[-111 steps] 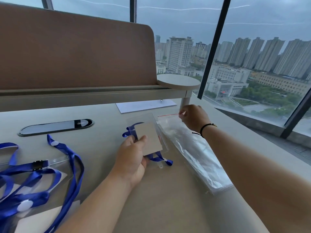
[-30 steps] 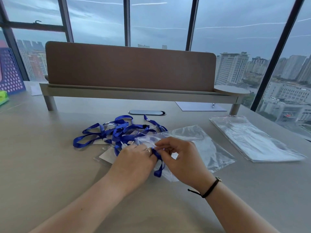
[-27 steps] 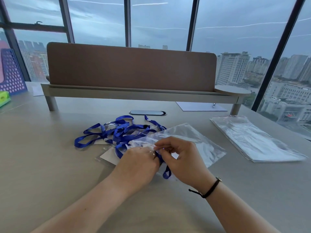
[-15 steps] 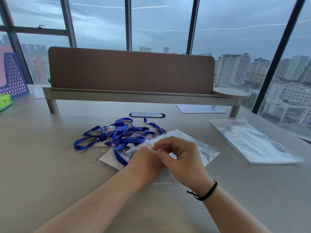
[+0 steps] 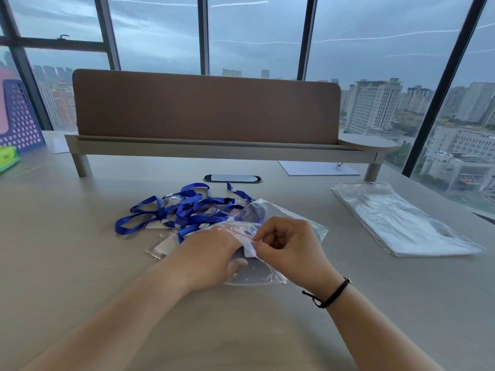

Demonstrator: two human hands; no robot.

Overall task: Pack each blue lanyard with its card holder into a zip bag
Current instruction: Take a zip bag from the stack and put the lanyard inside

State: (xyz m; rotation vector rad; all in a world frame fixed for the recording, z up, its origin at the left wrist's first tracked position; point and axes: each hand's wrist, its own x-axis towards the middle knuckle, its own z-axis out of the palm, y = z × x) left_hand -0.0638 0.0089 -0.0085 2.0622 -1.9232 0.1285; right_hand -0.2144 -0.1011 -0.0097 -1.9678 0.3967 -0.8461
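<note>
Near surface (image 5: 80,277) centre: right hand (image 5: 290,247) pinches zip bag (image 5: 284,218) mouth open; left hand (image 5: 211,257) reaches inside, fingers hidden, grip unclear, likely seating lanyard. Spare lanyards (image 5: 182,207) heaped beside, bag stack (image 5: 401,220) within right reach.

**Non-task items on and around the desk**

- Desk (image 5: 267,330): pale beige top, underlying everything listed.
- Raised shelf (image 5: 214,152): long, low, on short legs, well beyond the hands; rounded end plate at the far right.
- Brown panel (image 5: 206,108): upright on the shelf, rounded upper corners.
- Cable port (image 5: 232,178): dark oval set in the desk, straight ahead of the hands, before the shelf.
- White sheet (image 5: 318,168): flat, beyond and right of the hands, partly under the shelf; a small pen-like object lies at its far edge.
- Purple perforated rack (image 5: 18,116): far left.
- Green object (image 5: 8,156): far left, cut by the frame edge; kind unclear.
- Windows (image 5: 254,36): dark frames, city towers beyond, grey sky.
</note>
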